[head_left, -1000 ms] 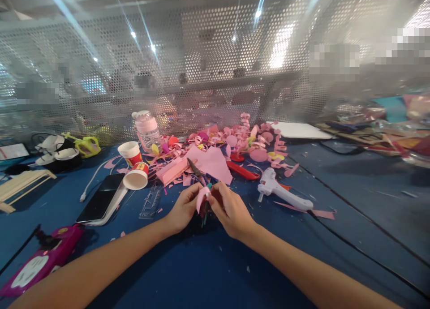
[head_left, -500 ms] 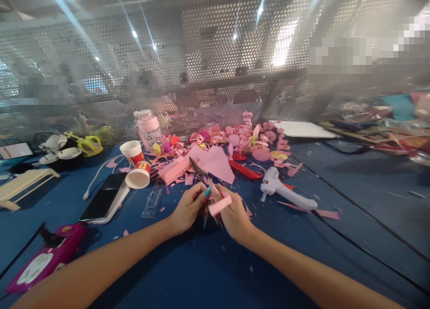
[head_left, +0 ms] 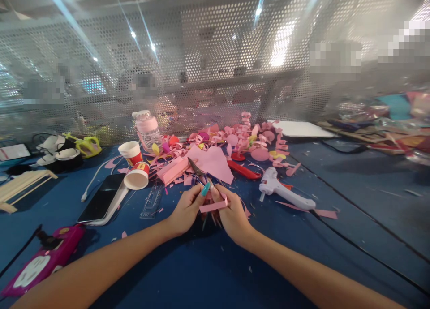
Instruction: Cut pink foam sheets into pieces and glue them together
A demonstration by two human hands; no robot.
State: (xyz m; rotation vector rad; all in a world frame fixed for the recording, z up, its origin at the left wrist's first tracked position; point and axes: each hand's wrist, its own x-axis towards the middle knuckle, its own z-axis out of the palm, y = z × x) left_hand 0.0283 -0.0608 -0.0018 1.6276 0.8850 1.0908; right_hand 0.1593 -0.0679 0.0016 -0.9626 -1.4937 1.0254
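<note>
pink paper strip (head_left: 212, 206): one, narrow, bent into a curve, flat face turned outward; held above the blue worktop (head_left: 215, 277), between the two hands. by the fingers of the right hand (head_left: 237, 215) the strip is grasped; the fingers of the left hand (head_left: 184, 212) are drawn together beside it, teal thumbnail (head_left: 205, 189) uppermost, though whether paper is pinched there cannot be told. paper cups (head_left: 136, 157): red and white, yellow-printed; lettering too small to be read. magenta device (head_left: 69, 244): white label (head_left: 32, 271) borne, writing likewise illegible.
</note>
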